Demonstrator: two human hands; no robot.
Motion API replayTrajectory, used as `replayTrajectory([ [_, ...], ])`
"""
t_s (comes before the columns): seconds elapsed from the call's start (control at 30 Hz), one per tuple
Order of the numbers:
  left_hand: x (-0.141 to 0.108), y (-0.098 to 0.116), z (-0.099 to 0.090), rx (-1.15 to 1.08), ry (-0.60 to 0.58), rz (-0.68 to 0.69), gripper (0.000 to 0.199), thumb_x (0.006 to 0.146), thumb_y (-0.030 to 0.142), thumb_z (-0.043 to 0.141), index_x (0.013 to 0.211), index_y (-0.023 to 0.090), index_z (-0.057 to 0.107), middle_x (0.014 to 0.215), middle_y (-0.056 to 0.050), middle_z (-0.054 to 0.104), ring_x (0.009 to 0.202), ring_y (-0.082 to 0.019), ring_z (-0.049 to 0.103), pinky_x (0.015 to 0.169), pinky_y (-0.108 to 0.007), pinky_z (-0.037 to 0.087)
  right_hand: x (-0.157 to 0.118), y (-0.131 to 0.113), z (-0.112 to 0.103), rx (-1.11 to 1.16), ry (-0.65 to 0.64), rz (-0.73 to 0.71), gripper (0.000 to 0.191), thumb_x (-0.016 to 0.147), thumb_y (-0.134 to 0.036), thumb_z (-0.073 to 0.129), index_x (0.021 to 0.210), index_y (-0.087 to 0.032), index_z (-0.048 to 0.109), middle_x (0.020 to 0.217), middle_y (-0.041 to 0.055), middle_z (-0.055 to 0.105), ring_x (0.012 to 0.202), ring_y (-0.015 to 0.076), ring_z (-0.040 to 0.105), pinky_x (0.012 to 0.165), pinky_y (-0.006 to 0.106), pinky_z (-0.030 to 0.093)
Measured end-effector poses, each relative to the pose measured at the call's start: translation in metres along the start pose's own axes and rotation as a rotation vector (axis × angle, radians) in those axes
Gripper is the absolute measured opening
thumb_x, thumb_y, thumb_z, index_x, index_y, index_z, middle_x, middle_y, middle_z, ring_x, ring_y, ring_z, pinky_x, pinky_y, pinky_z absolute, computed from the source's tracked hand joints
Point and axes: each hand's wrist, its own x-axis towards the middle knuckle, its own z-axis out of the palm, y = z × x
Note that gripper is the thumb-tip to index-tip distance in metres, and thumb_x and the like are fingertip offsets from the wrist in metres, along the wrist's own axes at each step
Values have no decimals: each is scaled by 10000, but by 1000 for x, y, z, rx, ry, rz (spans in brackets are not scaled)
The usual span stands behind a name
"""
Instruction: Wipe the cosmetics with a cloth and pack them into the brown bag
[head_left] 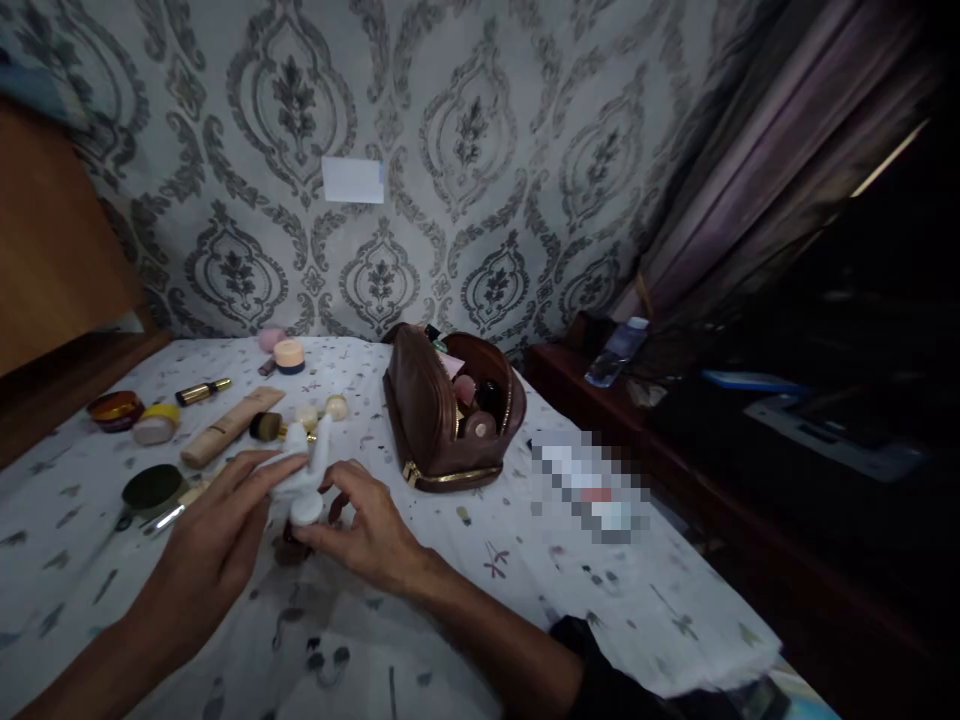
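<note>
Near the middle left of the head view, my right hand pinches a small round white-topped jar between thumb and fingers. My left hand lies against a white plastic item just behind that jar, its fingers stretched over it. A dark reddish piece shows under the jar, partly hidden. Beyond my hands are a brush with a gold ferrule, a beige tube and a small cream-coloured jar. A brown cosmetic bag stands open to the right, with several items inside.
Left of my hands lie a dark round lid, a yellow-lidded jar, an amber jar and a gold-black tube. A peach jar stands near the wall. A water bottle lies at right.
</note>
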Motion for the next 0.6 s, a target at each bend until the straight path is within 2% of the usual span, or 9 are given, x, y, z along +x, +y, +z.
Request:
replayTrajectory([
  [0.13, 10, -11, 11, -162, -26, -164, 337, 957, 306, 426, 1214, 233, 631, 1222, -51, 660, 1142, -211, 628, 963, -303, 511, -6, 1, -18, 67, 27, 79, 231, 767, -295, 737, 950, -221, 617, 931, 3, 621, 816, 150, 589, 738, 274, 501],
  [0.3, 14, -11, 37, -409, -237, -427, 400, 879, 387, 464, 1136, 165, 675, 1183, -95, 699, 1108, -257, 645, 1015, -381, 489, -10, 9, -50, 110, 95, 111, 310, 817, -349, 688, 1096, -218, 662, 1027, 40, 636, 914, 169, 593, 796, 295, 486],
  [0.37, 13, -8, 45, -477, -318, -487, 404, 855, 360, 466, 1139, 164, 675, 1165, -98, 707, 1087, -265, 649, 1020, -416, 479, -10, 10, -62, 127, 148, 153, 324, 824, -389, 692, 1103, -224, 678, 1020, 41, 626, 874, 163, 590, 754, 290, 492],
  [0.5, 13, -4, 53, -568, -458, -420, 374, 865, 287, 441, 1137, 196, 681, 1172, -86, 700, 1082, -242, 642, 989, -392, 485, -9, 0, -75, 158, 137, 239, 325, 825, -444, 703, 1055, -217, 676, 897, 24, 615, 701, 127, 563, 631, 265, 505],
  [0.6, 15, -4, 52, -595, -504, -375, 370, 890, 280, 430, 1163, 204, 668, 1190, -86, 689, 1080, -231, 641, 975, -381, 488, -9, -16, -81, 31, 137, 178, 282, 833, -425, 703, 1009, -206, 677, 917, 40, 605, 745, 139, 580, 607, 251, 517],
])
